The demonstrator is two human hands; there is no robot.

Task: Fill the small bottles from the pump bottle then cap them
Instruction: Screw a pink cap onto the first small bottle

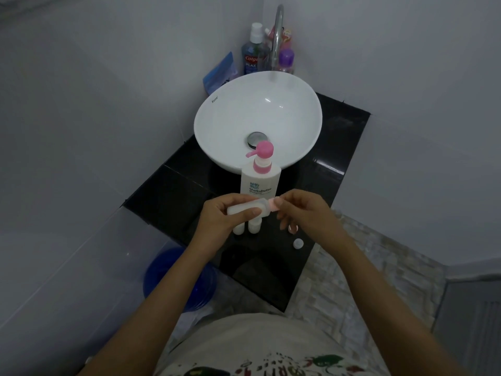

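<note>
A white pump bottle (259, 183) with a pink pump head stands on the black counter (173, 191) in front of the sink. My left hand (219, 215) grips a small white bottle (245, 207) lying on its side above the counter. My right hand (301, 210) pinches the pale pink cap (274, 204) at that bottle's mouth. Two more small white bottles (247, 227) stand on the counter just below my left hand. A loose white cap (298, 243) lies on the counter to the right.
A white basin (217, 123) with a chrome tap (278, 36) sits behind the pump bottle. Mouthwash (252, 55), a purple-capped bottle (286, 61) and a blue pouch (221, 73) stand at the back. A blue bucket (173, 278) sits on the floor at the left.
</note>
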